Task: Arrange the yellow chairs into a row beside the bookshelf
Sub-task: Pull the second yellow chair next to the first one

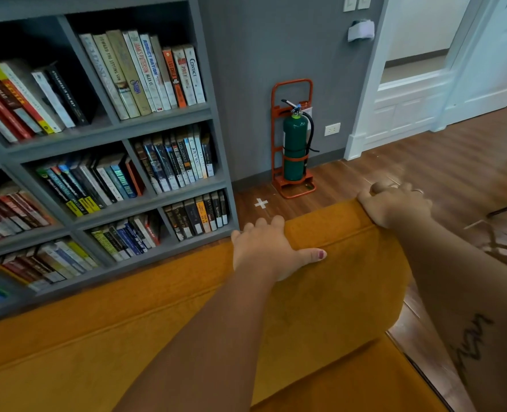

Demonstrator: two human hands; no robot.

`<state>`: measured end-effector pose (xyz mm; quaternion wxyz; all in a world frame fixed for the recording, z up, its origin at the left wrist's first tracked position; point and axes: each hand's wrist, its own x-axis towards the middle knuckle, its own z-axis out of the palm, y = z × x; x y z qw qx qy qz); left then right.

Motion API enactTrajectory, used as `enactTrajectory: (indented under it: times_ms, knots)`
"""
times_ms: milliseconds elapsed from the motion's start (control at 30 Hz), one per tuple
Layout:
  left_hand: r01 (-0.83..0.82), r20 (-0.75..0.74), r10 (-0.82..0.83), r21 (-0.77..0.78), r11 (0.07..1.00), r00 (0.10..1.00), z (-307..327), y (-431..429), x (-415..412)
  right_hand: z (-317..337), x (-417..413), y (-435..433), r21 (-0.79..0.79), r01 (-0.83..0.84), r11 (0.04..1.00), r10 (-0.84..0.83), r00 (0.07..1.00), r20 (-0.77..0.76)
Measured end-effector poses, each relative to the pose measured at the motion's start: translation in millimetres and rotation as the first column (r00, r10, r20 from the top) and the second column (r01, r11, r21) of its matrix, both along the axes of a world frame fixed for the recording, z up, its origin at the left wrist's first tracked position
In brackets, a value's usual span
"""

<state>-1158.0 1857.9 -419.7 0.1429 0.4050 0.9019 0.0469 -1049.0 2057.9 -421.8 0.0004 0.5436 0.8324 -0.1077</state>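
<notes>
A yellow upholstered chair [163,316] fills the lower half of the view, its back running close along the grey bookshelf [216,144]. My left hand [264,251] grips the top edge of the chair back, fingers over the far side and thumb on the near side. My right hand [395,203] grips the chair's upper right corner. Part of the seat cushion [365,379] shows at the bottom right. A white tape cross [261,203] marks the wooden floor just beyond the chair, beside the bookshelf's end.
A green fire extinguisher [295,147] in an orange stand [293,185] leans on the grey wall past the cross. A white door frame [395,114] opens at the right. Dark metal chair legs [502,227] show at the right edge on the wooden floor [439,165].
</notes>
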Motion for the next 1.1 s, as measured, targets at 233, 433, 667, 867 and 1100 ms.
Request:
enactTrajectory:
  times_ms: [233, 433, 667, 867, 1100]
  knots:
    - [0.019, -0.051, -0.018, 0.021, 1.000, 0.999, -3, 3, -3, -4, -3, 4, 0.049, -0.005, 0.999, 0.005, 1.000, -0.006]
    - [0.020, -0.060, -0.019, 0.016, 1.000, 0.998, 0, 1, -1, -3, -5, 4, 0.041, -0.019, 0.999, 0.019, 1.000, -0.010]
    - [-0.002, -0.045, 0.002, -0.020, 1.000, 0.999, 0, 3, 0, -6, -3, 9, 0.043, -0.037, 0.998, 0.037, 0.999, 0.001]
    - [-0.025, -0.002, 0.025, -0.015, 1.000, 1.000, 4, 0, 4, 0, -1, 8, 0.004, -0.041, 0.999, 0.041, 0.999, 0.030]
    - [-0.014, 0.015, 0.015, -0.018, 1.000, 1.000, 7, -8, 8, 4, 7, -3, -0.020, -0.030, 0.999, 0.031, 0.998, 0.058]
